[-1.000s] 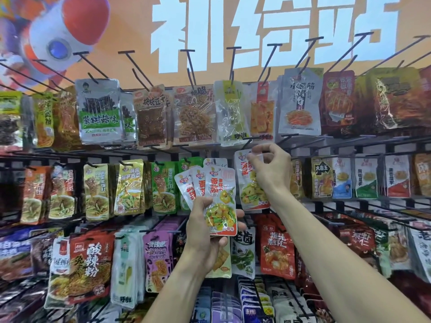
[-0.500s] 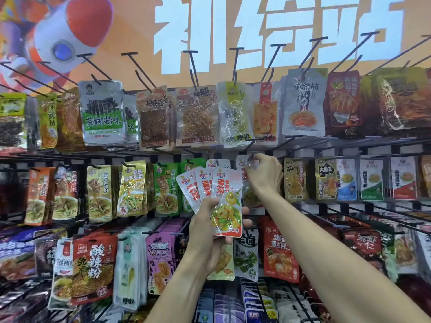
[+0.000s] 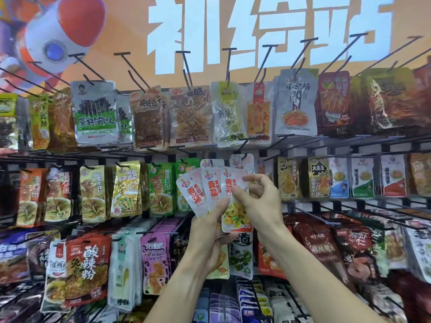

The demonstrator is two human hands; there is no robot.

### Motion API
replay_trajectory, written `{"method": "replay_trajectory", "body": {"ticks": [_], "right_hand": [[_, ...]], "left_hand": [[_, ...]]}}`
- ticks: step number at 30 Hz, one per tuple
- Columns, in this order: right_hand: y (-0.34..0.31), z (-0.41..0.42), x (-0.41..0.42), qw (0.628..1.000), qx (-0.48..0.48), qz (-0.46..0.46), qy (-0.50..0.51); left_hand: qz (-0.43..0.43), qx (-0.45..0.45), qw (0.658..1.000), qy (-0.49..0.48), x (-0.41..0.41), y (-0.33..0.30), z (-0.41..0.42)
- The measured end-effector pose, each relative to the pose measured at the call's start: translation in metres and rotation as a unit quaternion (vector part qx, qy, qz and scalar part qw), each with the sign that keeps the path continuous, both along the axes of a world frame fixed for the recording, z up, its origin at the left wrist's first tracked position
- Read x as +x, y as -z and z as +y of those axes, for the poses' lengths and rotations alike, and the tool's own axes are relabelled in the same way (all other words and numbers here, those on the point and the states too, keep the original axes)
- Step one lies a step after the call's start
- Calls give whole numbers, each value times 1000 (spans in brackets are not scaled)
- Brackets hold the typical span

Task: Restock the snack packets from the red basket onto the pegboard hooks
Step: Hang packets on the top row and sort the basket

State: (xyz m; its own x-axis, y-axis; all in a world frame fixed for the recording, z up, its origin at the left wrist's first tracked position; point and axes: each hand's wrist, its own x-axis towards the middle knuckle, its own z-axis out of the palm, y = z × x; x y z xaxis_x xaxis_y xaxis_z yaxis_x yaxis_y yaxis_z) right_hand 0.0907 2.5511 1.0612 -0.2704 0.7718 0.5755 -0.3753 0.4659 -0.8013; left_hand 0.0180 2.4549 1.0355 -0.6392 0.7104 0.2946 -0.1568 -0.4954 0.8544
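Observation:
My left hand (image 3: 207, 229) grips a fan of white-and-red snack packets (image 3: 202, 190) by their lower ends, in front of the middle row of the pegboard. My right hand (image 3: 262, 201) has come to the fan's right side, and its thumb and fingers pinch the front packet (image 3: 235, 212), the one with the yellow-green picture. Just behind the fan, a packet of the same kind (image 3: 245, 163) hangs on a black hook (image 3: 242, 146). The red basket is out of view.
Rows of black hooks carry many hanging snack packets across the whole board. Green packets (image 3: 161, 190) hang just left of the fan, yellow-black ones (image 3: 289, 178) just right. Bare hook ends (image 3: 268, 54) stick out along the top under the orange sign.
My right hand has let go of the packet it was hanging on the hook and dropped back to the fan, where it now pinches the front packet. My left hand has barely moved.

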Motion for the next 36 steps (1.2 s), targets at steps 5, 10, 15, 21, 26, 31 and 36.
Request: {"method": "replay_trajectory", "body": {"ticks": [5, 10, 15, 21, 26, 31, 36], "right_hand": [[-28, 7, 10, 997, 40, 50, 49], [-46, 14, 11, 992, 98, -15, 76], [-51, 20, 13, 991, 93, -33, 94], [-52, 40, 0, 988, 62, -91, 109], [-47, 50, -16, 975, 72, -146, 152], [-13, 5, 9, 995, 42, -8, 86], [0, -5, 10, 999, 37, -6, 39]], "left_hand": [[-33, -18, 999, -39, 2, 0, 2], [-36, -25, 998, -50, 3, 0, -5], [-25, 3, 999, -36, 0, -2, -10], [-3, 14, 1000, -3, 2, -7, -17], [14, 7, 999, 36, 6, -8, -13], [37, -4, 999, 17, 0, -4, -11], [16, 1, 1000, -3, 6, -3, 0]]}}
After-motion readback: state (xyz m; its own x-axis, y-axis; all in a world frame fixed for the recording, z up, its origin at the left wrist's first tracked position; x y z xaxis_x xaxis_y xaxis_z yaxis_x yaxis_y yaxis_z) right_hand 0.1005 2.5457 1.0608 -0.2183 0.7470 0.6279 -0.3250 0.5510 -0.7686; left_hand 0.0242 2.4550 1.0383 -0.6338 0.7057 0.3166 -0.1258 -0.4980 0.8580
